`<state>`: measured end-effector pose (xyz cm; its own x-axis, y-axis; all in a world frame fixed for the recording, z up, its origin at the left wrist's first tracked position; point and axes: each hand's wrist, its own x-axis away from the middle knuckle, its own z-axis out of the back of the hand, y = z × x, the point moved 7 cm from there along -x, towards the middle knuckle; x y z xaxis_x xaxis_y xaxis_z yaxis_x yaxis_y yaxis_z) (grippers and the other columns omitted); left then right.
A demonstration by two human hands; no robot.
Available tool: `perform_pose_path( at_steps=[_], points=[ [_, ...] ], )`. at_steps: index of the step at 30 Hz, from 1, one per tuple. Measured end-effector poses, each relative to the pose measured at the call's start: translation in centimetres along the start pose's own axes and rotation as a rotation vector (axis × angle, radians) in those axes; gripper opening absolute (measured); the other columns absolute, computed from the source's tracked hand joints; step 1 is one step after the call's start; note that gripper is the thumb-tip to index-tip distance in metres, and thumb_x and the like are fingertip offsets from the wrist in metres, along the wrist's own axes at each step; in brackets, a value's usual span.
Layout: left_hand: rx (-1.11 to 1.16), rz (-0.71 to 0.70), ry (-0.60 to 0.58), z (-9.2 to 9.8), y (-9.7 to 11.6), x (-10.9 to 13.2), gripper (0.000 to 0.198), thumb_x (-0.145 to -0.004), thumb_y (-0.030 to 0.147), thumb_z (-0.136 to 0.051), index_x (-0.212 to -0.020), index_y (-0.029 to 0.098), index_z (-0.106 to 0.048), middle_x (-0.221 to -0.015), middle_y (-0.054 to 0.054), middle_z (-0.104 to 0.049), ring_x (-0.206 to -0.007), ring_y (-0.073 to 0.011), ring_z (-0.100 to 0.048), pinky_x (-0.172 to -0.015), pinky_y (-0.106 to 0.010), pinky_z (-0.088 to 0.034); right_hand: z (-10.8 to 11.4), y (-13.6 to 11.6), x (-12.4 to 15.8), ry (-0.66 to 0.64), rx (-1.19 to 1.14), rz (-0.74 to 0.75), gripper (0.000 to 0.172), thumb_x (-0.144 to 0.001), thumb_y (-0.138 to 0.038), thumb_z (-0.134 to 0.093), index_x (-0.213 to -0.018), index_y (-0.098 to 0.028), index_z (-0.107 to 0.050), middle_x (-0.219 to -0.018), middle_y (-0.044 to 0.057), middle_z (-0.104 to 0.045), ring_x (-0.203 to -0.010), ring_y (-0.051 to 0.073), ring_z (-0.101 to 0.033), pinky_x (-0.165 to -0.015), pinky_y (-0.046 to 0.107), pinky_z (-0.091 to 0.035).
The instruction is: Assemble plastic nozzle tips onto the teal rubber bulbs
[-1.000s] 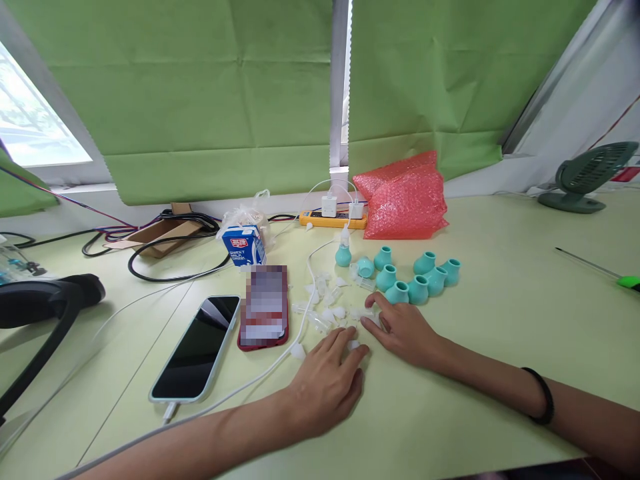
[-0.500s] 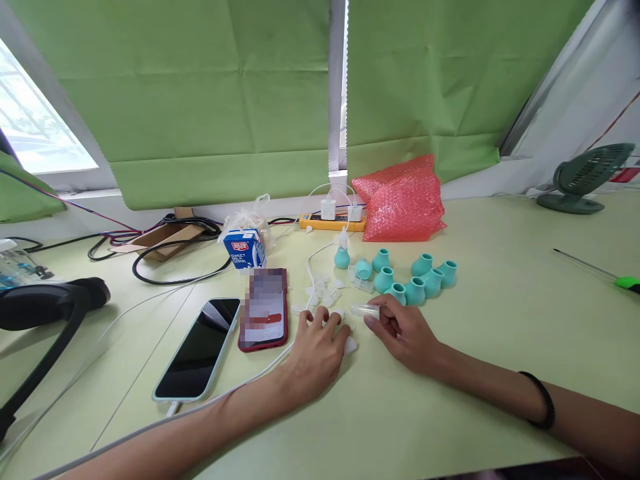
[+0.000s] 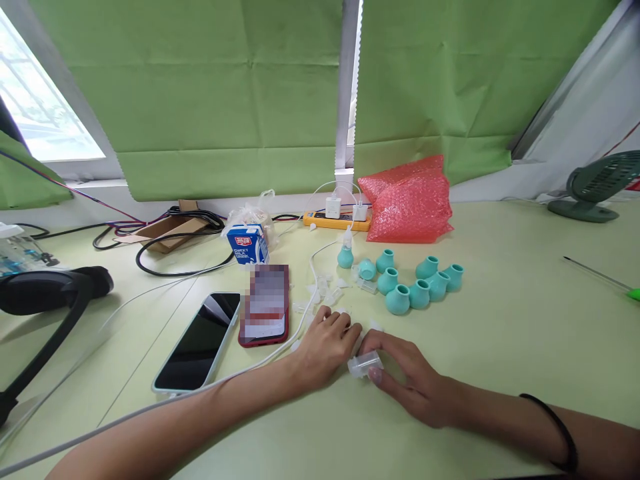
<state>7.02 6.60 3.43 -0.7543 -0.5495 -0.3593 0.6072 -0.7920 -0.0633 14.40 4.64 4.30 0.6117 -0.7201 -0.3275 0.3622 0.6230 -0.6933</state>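
Your right hand (image 3: 417, 385) has drawn the pinched clear tube (image 3: 364, 365) nearer you from the teal bulbs (image 3: 398, 303), within reach of your left hand (image 3: 327, 345); whether its curled fingers hold anything cannot be determined.

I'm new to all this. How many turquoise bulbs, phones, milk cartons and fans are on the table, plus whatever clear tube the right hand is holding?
Turquoise bulbs: 9
Phones: 2
Milk carton: 1
Fan: 1
Clear tube in the right hand: 1
Total: 14
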Motion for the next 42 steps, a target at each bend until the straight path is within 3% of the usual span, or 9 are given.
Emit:
perform_pose_path(
  at_steps=[7, 11, 14, 17, 20, 23, 27, 34, 42],
  points=[
    [0.531, 0.118, 0.437, 3.3, -1.3, 0.1, 0.015, -0.077, 0.008, -0.044, -0.082, 0.011, -0.058, -0.078, -0.009, -0.06, -0.073, -0.0133, -0.056, -0.063, -0.023, -0.046, 1.5, 2.5, 0.5, 0.183, -0.339, -0.126, 0.011, -0.076, -0.028, -0.049, -0.078, -0.018, -0.047, -0.07, 0.001, -0.049, -0.067, 0.012, -0.047, -0.062, 0.024, -0.039],
    [0.814, 0.341, 0.525, 4.8, -2.6, 0.0, 0.011, -0.072, 0.008, -0.052, -0.078, 0.013, -0.059, -0.078, -0.007, -0.062, -0.075, -0.0142, -0.058, -0.069, -0.025, -0.047, -0.2, 4.2, 0.1, 0.085, -0.711, -0.298, 0.017, -0.072, -0.03, -0.055, -0.076, -0.015, -0.049, -0.065, 0.002, -0.056, -0.053, 0.01, -0.049, -0.049, 0.023, -0.039],
    [0.936, 0.438, 0.489, 4.9, -2.5, 0.0, 0.007, -0.07, 0.01, -0.055, -0.074, 0.013, -0.06, -0.076, -0.006, -0.063, -0.073, -0.0146, -0.059, -0.068, -0.026, -0.048, -1.1, 4.5, -0.3, 0.011, -0.941, -0.329, 0.02, -0.068, -0.028, -0.06, -0.075, -0.014, -0.048, -0.066, 0.006, -0.062, -0.048, 0.01, -0.052, -0.048, 0.024, -0.04],
    [0.921, 0.41, 0.487, 5.2, -2.0, 0.0, 0.009, -0.069, 0.011, -0.058, -0.076, 0.014, -0.061, -0.074, -0.004, -0.064, -0.069, -0.0137, -0.059, -0.065, -0.025, -0.049, -1.3, 4.4, -0.4, -0.044, -1.149, -0.349, 0.024, -0.064, -0.025, -0.064, -0.076, -0.014, -0.046, -0.071, 0.008, -0.065, -0.054, 0.014, -0.058, -0.053, 0.028, -0.043],
    [0.852, 0.276, 0.553, 5.9, -1.2, 0.0, 0.013, -0.067, 0.009, -0.06, -0.08, 0.014, -0.061, -0.073, -0.004, -0.065, -0.066, -0.0126, -0.06, -0.061, -0.024, -0.05, -1.3, 4.7, -0.4, -0.052, -1.281, -0.433, 0.02, -0.064, -0.022, -0.063, -0.071, -0.014, -0.046, -0.07, 0.007, -0.065, -0.055, 0.015, -0.059, -0.053, 0.029, -0.043],
    [0.765, 0.161, 0.616, 6.5, -0.8, -0.1, 0.015, -0.067, 0.007, -0.06, -0.081, 0.014, -0.061, -0.069, -0.004, -0.065, -0.067, -0.0135, -0.058, -0.059, -0.025, -0.05, -1.2, 5.0, -0.5, -0.008, -1.315, -0.485, 0.018, -0.07, -0.028, -0.058, -0.065, -0.012, -0.05, -0.064, 0.008, -0.064, -0.049, 0.013, -0.057, -0.048, 0.026, -0.042],
    [0.71, 0.072, 0.602, 6.4, -0.4, -0.2, 0.019, -0.066, 0.007, -0.061, -0.084, 0.014, -0.061, -0.069, -0.004, -0.065, -0.07, -0.014, -0.055, -0.06, -0.026, -0.05, -1.5, 5.2, -0.6, 0.027, -1.268, -0.544, 0.028, -0.073, -0.034, -0.054, -0.061, -0.008, -0.057, -0.055, 0.008, -0.062, -0.045, 0.011, -0.054, -0.043, 0.022, -0.04],
    [0.73, 0.116, 0.588, 5.4, -0.6, 0.0, 0.022, -0.067, 0.007, -0.06, -0.087, 0.015, -0.061, -0.07, -0.004, -0.065, -0.07, -0.0135, -0.058, -0.058, -0.024, -0.051, -1.6, 5.5, -0.3, 0.07, -1.137, -0.626, 0.04, -0.075, -0.042, -0.049, -0.058, -0.007, -0.058, -0.049, 0.008, -0.062, -0.033, 0.008, -0.047, -0.036, 0.02, -0.036],
    [0.682, 0.055, 0.602, 5.5, -0.5, -0.1, 0.021, -0.068, 0.007, -0.059, -0.087, 0.015, -0.06, -0.07, -0.004, -0.066, -0.072, -0.0138, -0.06, -0.061, -0.026, -0.053, -1.7, 5.7, -0.3, 0.07, -1.065, -0.622, 0.043, -0.074, -0.047, -0.048, -0.058, -0.008, -0.056, -0.048, 0.007, -0.061, -0.034, 0.007, -0.046, -0.037, 0.02, -0.035]
  ],
)
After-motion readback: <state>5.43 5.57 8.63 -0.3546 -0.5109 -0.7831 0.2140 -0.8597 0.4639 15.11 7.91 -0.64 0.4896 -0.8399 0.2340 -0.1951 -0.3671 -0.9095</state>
